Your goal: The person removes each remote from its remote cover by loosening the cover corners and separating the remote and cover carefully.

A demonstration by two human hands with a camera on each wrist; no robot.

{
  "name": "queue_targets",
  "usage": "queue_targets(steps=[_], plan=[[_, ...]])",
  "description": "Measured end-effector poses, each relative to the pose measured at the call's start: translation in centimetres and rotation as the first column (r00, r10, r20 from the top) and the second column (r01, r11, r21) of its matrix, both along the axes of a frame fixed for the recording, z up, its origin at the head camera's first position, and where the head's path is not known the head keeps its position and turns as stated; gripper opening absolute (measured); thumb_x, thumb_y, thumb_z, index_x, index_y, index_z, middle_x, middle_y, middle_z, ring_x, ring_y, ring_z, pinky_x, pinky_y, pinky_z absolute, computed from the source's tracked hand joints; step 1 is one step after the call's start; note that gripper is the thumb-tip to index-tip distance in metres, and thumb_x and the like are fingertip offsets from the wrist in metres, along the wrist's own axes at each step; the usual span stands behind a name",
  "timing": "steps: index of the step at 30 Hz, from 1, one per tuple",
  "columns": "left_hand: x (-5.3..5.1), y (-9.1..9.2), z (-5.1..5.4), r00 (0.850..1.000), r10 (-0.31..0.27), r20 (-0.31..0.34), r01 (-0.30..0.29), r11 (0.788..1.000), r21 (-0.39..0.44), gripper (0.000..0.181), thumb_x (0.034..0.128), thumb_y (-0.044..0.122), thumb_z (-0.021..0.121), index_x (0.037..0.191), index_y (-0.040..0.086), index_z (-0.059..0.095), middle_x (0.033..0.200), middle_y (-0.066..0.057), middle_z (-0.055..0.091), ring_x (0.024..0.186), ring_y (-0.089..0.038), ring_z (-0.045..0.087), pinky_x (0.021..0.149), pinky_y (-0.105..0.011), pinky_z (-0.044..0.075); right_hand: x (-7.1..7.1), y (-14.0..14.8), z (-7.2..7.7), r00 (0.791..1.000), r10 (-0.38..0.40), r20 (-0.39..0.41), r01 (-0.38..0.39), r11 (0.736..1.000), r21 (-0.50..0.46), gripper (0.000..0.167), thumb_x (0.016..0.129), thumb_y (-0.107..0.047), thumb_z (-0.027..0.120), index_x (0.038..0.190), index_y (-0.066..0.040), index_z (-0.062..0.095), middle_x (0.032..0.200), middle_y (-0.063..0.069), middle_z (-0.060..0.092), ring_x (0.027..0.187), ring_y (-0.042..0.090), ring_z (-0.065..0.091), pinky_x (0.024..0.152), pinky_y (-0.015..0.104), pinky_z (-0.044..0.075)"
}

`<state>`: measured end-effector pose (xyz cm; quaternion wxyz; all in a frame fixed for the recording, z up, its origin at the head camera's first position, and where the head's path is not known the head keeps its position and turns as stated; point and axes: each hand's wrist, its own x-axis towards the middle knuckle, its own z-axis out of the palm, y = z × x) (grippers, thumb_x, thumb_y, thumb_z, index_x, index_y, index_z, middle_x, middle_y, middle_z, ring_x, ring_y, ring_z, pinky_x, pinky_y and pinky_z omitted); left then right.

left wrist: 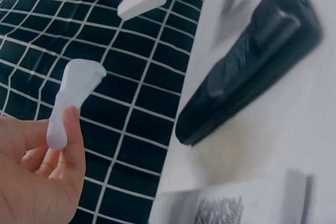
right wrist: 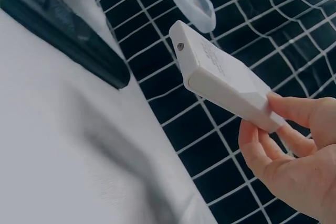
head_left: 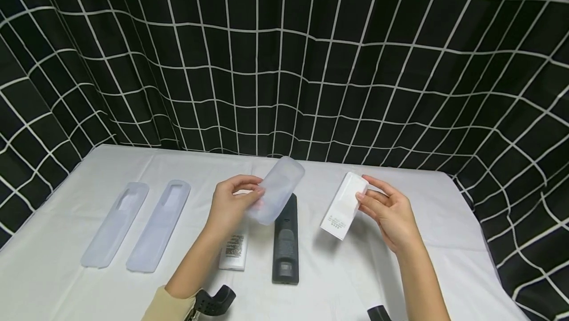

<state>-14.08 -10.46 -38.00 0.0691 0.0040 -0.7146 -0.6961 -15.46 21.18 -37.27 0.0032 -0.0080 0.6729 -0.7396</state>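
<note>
My left hand (head_left: 228,205) pinches a translucent silicone remote cover (head_left: 282,182) between thumb and fingers, raised above the table. In the left wrist view this cover (left wrist: 79,85) appears bent and narrow. My right hand (head_left: 391,210) holds a white remote control (head_left: 343,207) by its upper side edge, back face showing and tilted. At its end a small dark round spot is visible in the right wrist view. Between the hands a black remote control (head_left: 286,249) lies face down, its top partly behind the cover. The cover and the white remote are apart.
Two more translucent covers (head_left: 116,227) lie side by side on the left of the white-clothed table (head_left: 346,281). A flat white item with a printed dark label (head_left: 234,247) lies beside my left forearm, partly hidden. A black grid-patterned curtain (head_left: 284,64) hangs behind.
</note>
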Motion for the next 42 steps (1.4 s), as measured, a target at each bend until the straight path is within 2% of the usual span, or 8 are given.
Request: queue_targets(steps=[4, 9, 15, 19, 26, 33, 36, 42], plan=[[0.3, -0.8, -0.1, 0.999, 0.048, 0.003, -0.048, 0.999, -0.021, 0.021, 0.0926, -0.002, 0.076, 0.113, -0.006, 0.075, 0.101, -0.018, 0.076, 0.071, -0.004, 0.067, 0.068, -0.016, 0.056, -0.1, -0.1, -0.5, 0.999, 0.037, 0.02, -0.038, 0.998, 0.05, 0.061, 0.099, 0.008, 0.064, 0.154, 0.012, 0.038, 0.097, -0.011, 0.076, 0.092, 0.004, 0.071, 0.086, 0.022, 0.062], [0.6, -1.8, -0.3, 0.996, 0.087, 0.013, -0.086, 0.996, -0.033, 0.022, 0.0929, -0.001, 0.076, 0.114, -0.006, 0.075, 0.099, -0.016, 0.077, 0.07, -0.003, 0.065, 0.068, -0.015, 0.056, -0.3, -0.3, -1.2, 0.996, 0.074, 0.05, -0.079, 0.992, 0.095, 0.062, 0.099, 0.006, 0.066, 0.154, 0.013, 0.038, 0.097, -0.011, 0.074, 0.09, 0.003, 0.07, 0.085, 0.021, 0.061], [0.9, -3.3, -0.6, 0.99, 0.141, 0.032, -0.139, 0.989, -0.046, 0.024, 0.0936, -0.002, 0.075, 0.117, -0.005, 0.075, 0.096, -0.008, 0.077, 0.07, -0.001, 0.066, 0.066, -0.016, 0.055, -0.6, -0.4, -1.7, 0.991, 0.11, 0.079, -0.12, 0.984, 0.132, 0.061, 0.098, 0.005, 0.066, 0.153, 0.014, 0.04, 0.095, -0.009, 0.073, 0.087, 0.003, 0.069, 0.082, 0.02, 0.061], [1.1, -4.2, -0.9, 0.982, 0.182, 0.047, -0.18, 0.983, -0.038, 0.025, 0.0938, -0.002, 0.075, 0.119, -0.005, 0.074, 0.091, 0.001, 0.075, 0.069, 0.001, 0.066, 0.064, -0.014, 0.052, -0.8, -0.4, -1.9, 0.986, 0.146, 0.086, -0.157, 0.976, 0.148, 0.062, 0.098, 0.007, 0.065, 0.153, 0.015, 0.038, 0.095, -0.008, 0.072, 0.086, 0.003, 0.068, 0.081, 0.02, 0.061], [1.9, -5.6, -1.4, 0.962, 0.262, 0.084, -0.26, 0.965, -0.035, 0.026, 0.0944, 0.0, 0.075, 0.119, -0.006, 0.073, 0.085, 0.01, 0.072, 0.061, 0.002, 0.059, 0.055, -0.013, 0.044, -1.3, -0.5, -2.8, 0.966, 0.231, 0.113, -0.25, 0.946, 0.208, 0.061, 0.098, 0.005, 0.066, 0.152, 0.016, 0.04, 0.103, 0.001, 0.073, 0.088, 0.005, 0.07, 0.082, 0.022, 0.062], [2.5, -6.4, -2.3, 0.949, 0.299, 0.103, -0.299, 0.954, -0.016, 0.029, 0.0935, -0.001, 0.076, 0.121, -0.008, 0.071, 0.083, 0.011, 0.071, 0.059, 0.002, 0.057, 0.051, -0.014, 0.041, -1.7, -0.4, -3.3, 0.949, 0.28, 0.146, -0.31, 0.915, 0.258, 0.059, 0.097, 0.004, 0.067, 0.15, 0.016, 0.043, 0.102, 0.003, 0.071, 0.088, 0.005, 0.069, 0.082, 0.022, 0.061], [2.7, -6.6, -2.6, 0.944, 0.311, 0.107, -0.309, 0.95, -0.037, 0.029, 0.0935, -0.001, 0.076, 0.121, -0.008, 0.071, 0.082, 0.011, 0.071, 0.066, 0.002, 0.059, 0.054, -0.014, 0.043, -1.7, -0.5, -3.5, 0.945, 0.286, 0.16, -0.32, 0.909, 0.267, 0.059, 0.097, 0.005, 0.067, 0.15, 0.016, 0.044, 0.102, 0.004, 0.07, 0.089, 0.005, 0.069, 0.083, 0.023, 0.061], [3.0, -7.2, -3.2, 0.935, 0.33, 0.132, -0.32, 0.943, -0.095, 0.026, 0.0946, -0.001, 0.074, 0.12, -0.007, 0.072, 0.083, 0.011, 0.071, 0.083, 0.001, 0.058, 0.054, -0.015, 0.039, -1.8, -0.7, -3.7, 0.946, 0.265, 0.184, -0.309, 0.908, 0.282, 0.057, 0.096, 0.008, 0.067, 0.148, 0.016, 0.045, 0.101, 0.005, 0.07, 0.088, 0.005, 0.068, 0.082, 0.023, 0.062]])
